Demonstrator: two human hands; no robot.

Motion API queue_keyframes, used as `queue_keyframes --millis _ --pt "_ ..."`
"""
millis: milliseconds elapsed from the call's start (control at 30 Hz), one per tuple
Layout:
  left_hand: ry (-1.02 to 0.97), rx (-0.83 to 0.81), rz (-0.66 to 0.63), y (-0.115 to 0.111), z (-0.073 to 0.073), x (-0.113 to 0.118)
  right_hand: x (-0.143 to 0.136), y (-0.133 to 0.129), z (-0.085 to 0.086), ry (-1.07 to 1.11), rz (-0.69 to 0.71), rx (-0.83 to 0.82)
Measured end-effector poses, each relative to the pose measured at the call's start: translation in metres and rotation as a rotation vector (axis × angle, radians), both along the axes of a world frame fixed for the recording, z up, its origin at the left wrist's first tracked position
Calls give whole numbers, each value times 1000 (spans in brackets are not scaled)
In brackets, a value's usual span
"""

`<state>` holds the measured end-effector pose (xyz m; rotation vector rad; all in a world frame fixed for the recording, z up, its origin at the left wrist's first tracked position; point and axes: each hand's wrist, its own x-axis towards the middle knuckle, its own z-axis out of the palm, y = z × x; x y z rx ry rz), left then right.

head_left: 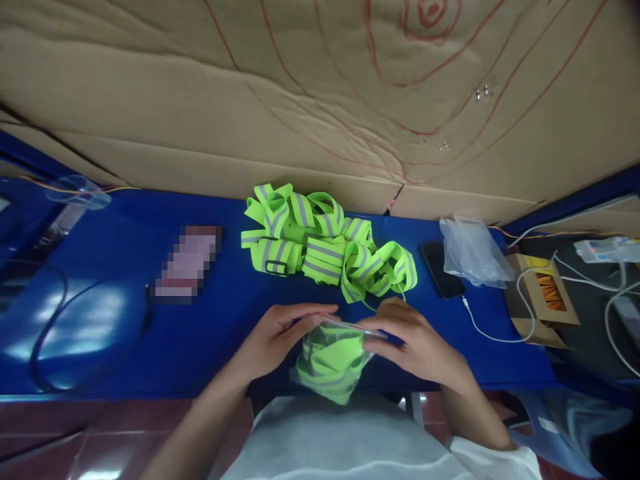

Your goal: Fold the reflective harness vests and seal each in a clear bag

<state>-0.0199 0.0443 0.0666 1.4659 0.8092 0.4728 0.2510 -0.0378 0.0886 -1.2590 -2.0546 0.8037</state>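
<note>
A clear plastic bag [333,363] with a neon-yellow reflective strap inside hangs at the table's front edge, between my hands. My left hand [280,333] pinches the bag's upper edge at its left corner. At the opposite corner, my right hand [407,337] has thumb and fingers closed on the same edge. Just beyond them lies a heap of neon-yellow straps [323,257] with grey reflective stripes, some rolled up and some loosely looped. A black buckle [276,267] shows at the heap's left front.
On the right are a black phone [443,270], a stack of clear plastic bags [473,250], a white cable [493,337] and an open cardboard box [540,300]. A blurred-out rectangular item [187,263] lies left on the blue table [240,360]. Cardboard [175,113] walls the back.
</note>
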Motion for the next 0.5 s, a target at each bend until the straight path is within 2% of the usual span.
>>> queue_keyframes --millis 100,200,267,400,500 --pt "58 101 -43 1 2 -3 6 -3 -4 -8 -68 54" --pt "161 348 113 -3 0 0 9 -4 -6 49 -90 60" --pt "184 431 193 -6 -1 5 11 -3 -7 101 -102 67" --pt "100 325 172 -6 -3 15 15 1 -9 180 -167 78" --pt "-23 191 303 -6 -10 18 20 -5 -11 275 -222 110"
